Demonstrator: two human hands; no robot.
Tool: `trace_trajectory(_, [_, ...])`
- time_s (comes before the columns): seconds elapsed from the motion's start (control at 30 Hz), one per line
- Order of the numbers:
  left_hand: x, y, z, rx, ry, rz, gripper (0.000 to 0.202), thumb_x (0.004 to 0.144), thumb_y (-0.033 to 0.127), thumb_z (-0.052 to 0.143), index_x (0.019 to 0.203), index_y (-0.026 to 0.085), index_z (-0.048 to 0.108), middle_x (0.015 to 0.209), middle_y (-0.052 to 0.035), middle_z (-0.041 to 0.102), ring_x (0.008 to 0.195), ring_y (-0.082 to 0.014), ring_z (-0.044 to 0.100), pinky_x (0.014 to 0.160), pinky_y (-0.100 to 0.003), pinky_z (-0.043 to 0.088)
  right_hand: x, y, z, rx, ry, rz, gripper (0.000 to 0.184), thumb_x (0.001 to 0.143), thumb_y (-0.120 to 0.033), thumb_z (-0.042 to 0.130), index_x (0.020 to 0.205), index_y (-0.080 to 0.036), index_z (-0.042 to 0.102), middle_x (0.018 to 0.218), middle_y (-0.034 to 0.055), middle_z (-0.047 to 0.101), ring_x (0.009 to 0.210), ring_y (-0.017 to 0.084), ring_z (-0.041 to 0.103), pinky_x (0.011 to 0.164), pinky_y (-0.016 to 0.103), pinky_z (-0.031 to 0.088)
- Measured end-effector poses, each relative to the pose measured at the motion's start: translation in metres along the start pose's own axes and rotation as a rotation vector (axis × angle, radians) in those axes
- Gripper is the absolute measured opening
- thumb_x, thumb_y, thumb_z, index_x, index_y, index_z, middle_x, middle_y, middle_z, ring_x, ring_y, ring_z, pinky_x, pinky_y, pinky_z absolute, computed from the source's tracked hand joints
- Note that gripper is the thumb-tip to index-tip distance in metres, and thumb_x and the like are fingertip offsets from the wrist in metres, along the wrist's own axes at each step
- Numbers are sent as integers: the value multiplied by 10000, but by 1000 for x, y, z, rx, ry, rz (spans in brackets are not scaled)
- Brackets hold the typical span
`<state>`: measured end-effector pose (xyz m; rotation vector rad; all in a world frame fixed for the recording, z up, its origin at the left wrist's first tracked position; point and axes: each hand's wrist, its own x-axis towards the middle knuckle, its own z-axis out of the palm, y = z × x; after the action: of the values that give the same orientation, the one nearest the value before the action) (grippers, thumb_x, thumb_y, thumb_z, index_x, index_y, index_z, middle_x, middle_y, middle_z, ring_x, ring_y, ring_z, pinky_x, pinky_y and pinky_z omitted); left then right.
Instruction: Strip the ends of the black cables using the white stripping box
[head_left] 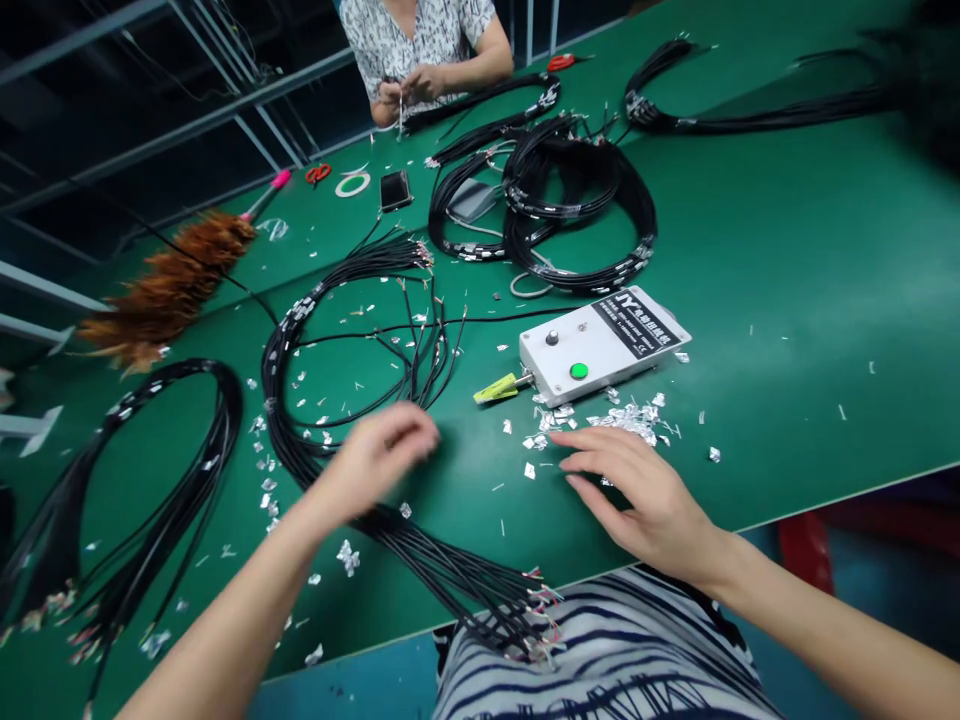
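Observation:
My right hand [637, 490] hovers over the green table with its fingers spread and nothing in them. Just beyond its fingertips lies a pile of silvery foil scraps [626, 418]. My left hand [382, 450] is smeared by motion, its fingers curled, so whether it holds anything is unclear. Beneath and beside it lies a coil of black cables [279, 400], with stripped coloured wire ends [536, 610] reaching the table's near edge by my lap. A white control box [600, 345] with a green button stands between and beyond my hands. A yellow-green tip [499, 388] sticks out of its left side.
More black cable bundles lie at left [221, 400] and at the back [645, 230]. A brown feather duster [180, 280], a phone [395, 190], a tape roll [352, 184] and red-handled scissors [318, 173] lie far left. A co-worker's hands [412, 88] work across the table.

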<state>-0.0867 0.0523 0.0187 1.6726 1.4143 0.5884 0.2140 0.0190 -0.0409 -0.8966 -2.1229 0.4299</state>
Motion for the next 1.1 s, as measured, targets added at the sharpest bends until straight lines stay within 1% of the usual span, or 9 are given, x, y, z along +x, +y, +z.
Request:
trace_trajectory(0.03, [-19,7,13,171,-306,67,103,845,138,591,827,216,655,831,-34,658,797,-190,614,744,-307,490,0,-1,0,17,-14,4,168,927,-78,536,1030,-195,599,1124,103,705,1032,238,658,893,463,539])
trace_trajectory(0.07, [-35,14,24,339,-464,112,169,838,75,550,808,211,646,836,-38,654,827,-205,605,746,-317,478,0,-1,1,37,-26,7,170,929,-79,533,1035,-196,598,1128,103,704,1031,235,659,884,458,544])
trace_trajectory(0.13, [-58,23,35,639,-517,108,254,828,-9,459,783,188,613,848,-57,643,810,-223,583,734,-345,454,1,-2,4,79,-43,7,176,931,-76,529,1044,-194,595,1132,104,701,1030,232,659,867,448,551])
trace_trajectory(0.23, [-66,29,32,760,-543,83,256,880,16,409,764,175,573,825,-59,633,750,-208,574,704,-335,443,3,-3,8,130,-60,-4,177,933,-68,531,1052,-184,593,1130,107,697,1038,232,653,860,443,547])
trace_trajectory(0.43, [-58,58,16,522,-339,116,170,933,104,410,872,202,535,804,-2,600,728,-156,570,660,-259,443,6,-7,11,309,-74,84,136,946,-104,545,1043,-179,605,1100,92,698,1040,207,645,903,405,518])
trace_trajectory(0.6, [-45,83,51,255,-233,228,122,961,145,463,960,227,552,900,22,646,827,-121,602,770,-216,454,11,-16,9,523,-82,287,115,933,-157,568,1019,-190,636,1031,63,699,994,183,650,884,335,520])
trace_trajectory(0.8, [-22,64,88,-93,-101,1,109,937,222,515,861,196,588,707,24,629,599,-110,584,571,-210,451,14,-15,3,731,-63,465,104,891,-191,578,936,-185,671,899,36,698,848,166,649,781,291,524])
trace_trajectory(0.9, [-20,55,94,-254,-56,-117,136,926,282,530,857,180,589,696,10,643,526,-103,578,518,-210,451,14,-13,3,757,-48,532,114,871,-220,599,928,-183,690,882,39,699,819,167,633,751,292,509])
trace_trajectory(1.1, [-26,51,99,-367,11,-150,197,939,334,517,861,167,587,716,-1,655,493,-85,562,517,-209,439,20,-15,8,838,-18,589,121,836,-250,639,921,-186,697,853,31,704,780,158,623,726,286,497])
